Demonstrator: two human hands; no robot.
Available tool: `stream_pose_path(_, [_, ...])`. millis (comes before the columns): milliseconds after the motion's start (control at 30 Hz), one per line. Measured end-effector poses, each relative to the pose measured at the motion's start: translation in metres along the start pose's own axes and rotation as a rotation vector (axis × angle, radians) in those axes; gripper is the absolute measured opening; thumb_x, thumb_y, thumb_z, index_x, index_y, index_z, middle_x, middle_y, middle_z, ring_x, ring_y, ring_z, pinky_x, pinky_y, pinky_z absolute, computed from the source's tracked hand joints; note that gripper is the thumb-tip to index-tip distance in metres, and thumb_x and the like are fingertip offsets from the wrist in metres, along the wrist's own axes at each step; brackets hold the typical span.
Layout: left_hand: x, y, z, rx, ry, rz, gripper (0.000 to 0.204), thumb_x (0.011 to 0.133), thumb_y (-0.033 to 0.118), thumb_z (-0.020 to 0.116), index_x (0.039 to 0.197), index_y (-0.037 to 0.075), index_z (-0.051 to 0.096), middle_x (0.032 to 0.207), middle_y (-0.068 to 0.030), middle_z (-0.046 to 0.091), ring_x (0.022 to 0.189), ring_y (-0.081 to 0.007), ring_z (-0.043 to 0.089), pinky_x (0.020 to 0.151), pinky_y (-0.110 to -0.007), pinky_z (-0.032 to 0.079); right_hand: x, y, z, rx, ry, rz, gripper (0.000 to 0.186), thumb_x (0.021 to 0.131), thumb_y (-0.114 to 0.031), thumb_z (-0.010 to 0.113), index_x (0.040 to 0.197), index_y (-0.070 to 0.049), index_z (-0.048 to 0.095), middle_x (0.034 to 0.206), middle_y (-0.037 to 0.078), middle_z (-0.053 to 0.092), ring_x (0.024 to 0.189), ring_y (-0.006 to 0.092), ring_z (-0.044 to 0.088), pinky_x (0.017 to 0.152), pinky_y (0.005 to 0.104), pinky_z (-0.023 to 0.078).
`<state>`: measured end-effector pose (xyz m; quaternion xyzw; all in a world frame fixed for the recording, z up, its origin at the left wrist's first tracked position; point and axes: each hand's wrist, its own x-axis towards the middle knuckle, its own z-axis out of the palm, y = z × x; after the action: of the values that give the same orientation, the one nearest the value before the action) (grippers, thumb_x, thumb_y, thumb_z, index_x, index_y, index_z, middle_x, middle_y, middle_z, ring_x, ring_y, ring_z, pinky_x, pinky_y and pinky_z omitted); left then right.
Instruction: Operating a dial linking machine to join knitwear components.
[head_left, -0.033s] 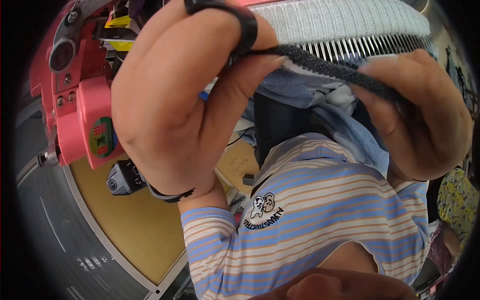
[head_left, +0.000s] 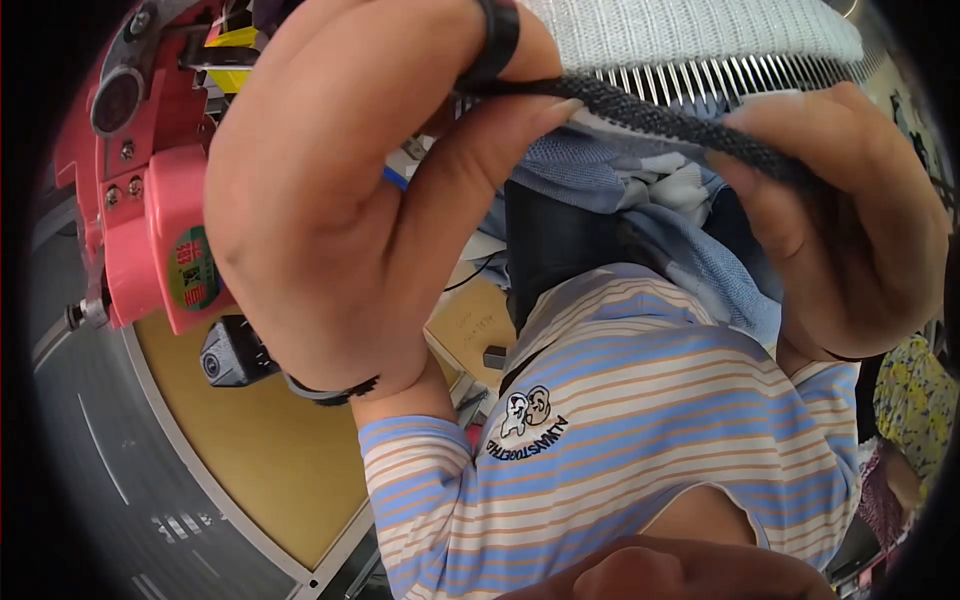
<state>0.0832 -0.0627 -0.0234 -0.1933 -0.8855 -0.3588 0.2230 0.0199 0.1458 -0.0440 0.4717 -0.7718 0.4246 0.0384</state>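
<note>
A dark grey knitted strip (head_left: 665, 120) with a white lining runs between my hands, in front of a curved row of metal pins (head_left: 700, 80) topped by pale ribbed knit (head_left: 700, 30). My left hand (head_left: 330, 210), with a black band on a finger, pinches the strip's left part between thumb and finger. My right hand (head_left: 850, 220) grips its right part with thumb and bent fingers. Blue and grey knitted fabric (head_left: 590, 170) hangs below the pins, partly hidden behind the strip.
A pink machine (head_left: 130, 270) stands at my left, with a small dark camera-like device (head_left: 225, 350) below it and a tan board (head_left: 240, 450) in a metal frame. A cardboard piece (head_left: 465, 315) lies beyond my striped shirt. Yellow patterned cloth (head_left: 910, 400) is at the right edge.
Both hands and the dark strip sit slightly higher in view, my left hand also a little further left. The grips look the same.
</note>
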Motion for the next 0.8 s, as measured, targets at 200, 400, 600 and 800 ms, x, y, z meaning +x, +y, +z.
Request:
stream_pose_path(200, [-0.007, 0.011, -0.013, -0.299, -0.084, -0.05, 0.029, 0.073, -0.017, 0.059, 0.101, -0.011, 0.053, 0.093, -0.0138, 0.059, 0.079, -0.0131, 0.053, 0.072, -0.021, 0.043, -0.016, -0.007, -0.003, 0.027, 0.086, 0.006, 0.032, 0.063, 0.011, 0.07, 0.093, 0.009, 0.058, 0.075, 0.014, 0.061, 0.063, 0.0117, 0.056, 0.049, 0.0223, 0.04])
stream_pose_path(400, [-0.015, 0.025, -0.008, -0.271, -0.01, -0.06, 0.029, 0.074, -0.016, 0.06, 0.102, -0.011, 0.053, 0.094, -0.0138, 0.059, 0.079, -0.0131, 0.053, 0.072, -0.021, 0.043, -0.025, -0.018, -0.006, 0.058, 0.215, 0.037, 0.033, 0.063, 0.011, 0.071, 0.093, 0.009, 0.058, 0.076, 0.015, 0.061, 0.063, 0.0107, 0.055, 0.049, 0.0215, 0.04])
stream_pose_path(600, [-0.018, 0.032, -0.004, -0.226, 0.049, -0.102, 0.029, 0.074, -0.016, 0.06, 0.102, -0.011, 0.053, 0.094, -0.0138, 0.059, 0.079, -0.013, 0.053, 0.073, -0.021, 0.043, -0.022, -0.028, 0.0, 0.124, 0.342, 0.072, 0.034, 0.062, 0.012, 0.071, 0.093, 0.01, 0.058, 0.077, 0.015, 0.061, 0.063, 0.0096, 0.055, 0.049, 0.0207, 0.04])
stream_pose_path(800, [-0.007, 0.049, -0.005, -0.187, 0.101, -0.123, 0.029, 0.075, -0.016, 0.06, 0.103, -0.011, 0.053, 0.095, -0.0138, 0.059, 0.079, -0.0129, 0.053, 0.074, -0.021, 0.044, -0.006, -0.054, 0.007, 0.181, 0.478, 0.092, 0.035, 0.062, 0.013, 0.071, 0.093, 0.01, 0.058, 0.078, 0.015, 0.061, 0.063, 0.0085, 0.055, 0.048, 0.0199, 0.04])
